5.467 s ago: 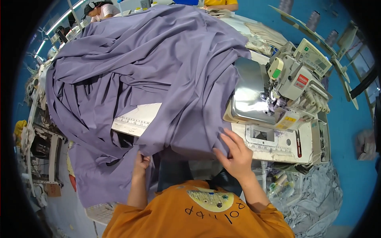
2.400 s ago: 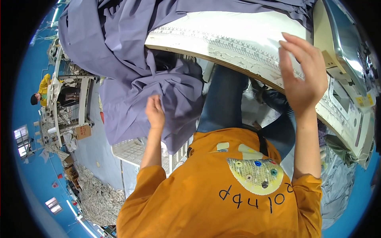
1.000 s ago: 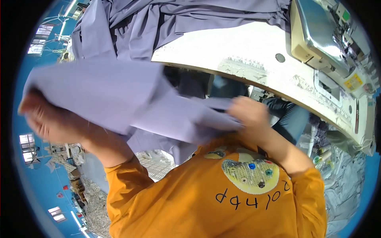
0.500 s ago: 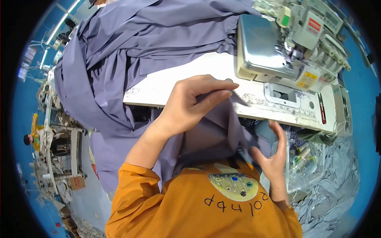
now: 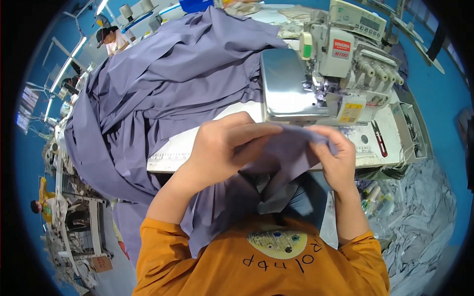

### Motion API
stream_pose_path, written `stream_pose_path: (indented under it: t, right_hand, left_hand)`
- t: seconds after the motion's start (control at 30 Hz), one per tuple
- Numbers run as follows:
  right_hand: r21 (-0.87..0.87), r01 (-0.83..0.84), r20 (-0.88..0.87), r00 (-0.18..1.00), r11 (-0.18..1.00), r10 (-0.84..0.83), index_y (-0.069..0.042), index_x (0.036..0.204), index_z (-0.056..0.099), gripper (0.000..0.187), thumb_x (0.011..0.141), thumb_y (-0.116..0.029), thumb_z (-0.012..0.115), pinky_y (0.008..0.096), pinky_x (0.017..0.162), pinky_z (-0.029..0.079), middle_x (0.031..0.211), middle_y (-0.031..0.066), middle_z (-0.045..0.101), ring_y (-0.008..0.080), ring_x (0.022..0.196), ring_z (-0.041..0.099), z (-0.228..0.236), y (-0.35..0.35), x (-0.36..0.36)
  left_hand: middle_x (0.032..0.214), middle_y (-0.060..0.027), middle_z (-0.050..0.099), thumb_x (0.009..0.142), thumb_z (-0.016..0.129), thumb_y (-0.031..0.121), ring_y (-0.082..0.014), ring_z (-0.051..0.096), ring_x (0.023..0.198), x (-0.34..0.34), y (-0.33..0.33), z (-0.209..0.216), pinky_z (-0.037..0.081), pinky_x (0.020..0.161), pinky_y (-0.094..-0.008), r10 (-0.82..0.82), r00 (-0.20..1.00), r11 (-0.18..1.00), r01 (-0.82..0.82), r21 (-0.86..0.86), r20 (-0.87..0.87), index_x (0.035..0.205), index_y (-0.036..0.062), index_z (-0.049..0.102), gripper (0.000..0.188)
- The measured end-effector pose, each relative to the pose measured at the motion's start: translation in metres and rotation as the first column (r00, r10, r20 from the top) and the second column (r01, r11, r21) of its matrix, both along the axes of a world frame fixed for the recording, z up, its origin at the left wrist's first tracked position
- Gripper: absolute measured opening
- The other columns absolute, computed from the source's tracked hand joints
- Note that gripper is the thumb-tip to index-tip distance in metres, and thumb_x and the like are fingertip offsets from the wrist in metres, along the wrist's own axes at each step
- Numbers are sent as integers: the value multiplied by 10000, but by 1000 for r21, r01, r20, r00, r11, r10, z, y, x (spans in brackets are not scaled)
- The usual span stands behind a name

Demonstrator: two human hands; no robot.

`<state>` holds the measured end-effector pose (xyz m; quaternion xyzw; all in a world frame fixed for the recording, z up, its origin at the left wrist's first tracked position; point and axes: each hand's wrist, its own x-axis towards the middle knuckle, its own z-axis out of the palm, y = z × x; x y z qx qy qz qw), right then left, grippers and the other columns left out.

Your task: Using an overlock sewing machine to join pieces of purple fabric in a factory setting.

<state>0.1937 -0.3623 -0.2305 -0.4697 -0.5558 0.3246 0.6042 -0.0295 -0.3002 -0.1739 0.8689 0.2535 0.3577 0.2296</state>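
A grey-purple piece of fabric [image 5: 291, 145] is stretched between my two hands in front of the sewing machine. My left hand [image 5: 224, 143] pinches its upper edge between thumb and fingers. At the other end of that edge, my right hand [image 5: 335, 153] grips the cloth, thumb on the near side. From there the fabric hangs over my lap. Just beyond my hands stands an overlock sewing machine [image 5: 291, 89] with a shiny metal cover; its needle area is partly hidden by my hands and the cloth.
A large heap of the same purple fabric [image 5: 173, 74] covers the table's left side and drapes off its edge. Red-handled thread snips [image 5: 379, 138] lie on the white tabletop [image 5: 173, 153] at right. Grey cloth [image 5: 419, 212] is piled at lower right. Another person [image 5: 112, 39] works at far left.
My right hand has moved up from beside my lap and taken hold of the fabric's edge. The held edge is now spread between both hands. My view has shifted, showing more of the far background.
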Motion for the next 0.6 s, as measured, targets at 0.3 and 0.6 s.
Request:
stream_pose_path:
  t: [0.3, 0.6]
  right_hand:
    - [339, 514, 395, 683, 788, -615, 4, 1257, 540, 467, 832, -98, 705, 221, 623, 449, 1112, 87, 615, 77, 694, 553, -28, 24, 43]
    - [-305, 104, -192, 967, 947, -168, 56, 1293, 478, 502, 870, -102, 697, 166, 463, 415, 1160, 146, 626, 1, 534, 468, -20, -3, 32]
  left_hand:
    - [697, -51, 455, 704, 669, 17, -235, 529, 566, 33, 51, -31, 458, 525, -353, 170, 944, 885, -20, 464, -283, 1164, 240, 690, 511]
    - [705, -59, 458, 727, 659, 62, -246, 523, 554, 40, 54, -22, 445, 514, -364, 299, 880, 877, -101, 471, -369, 1186, 237, 681, 491]
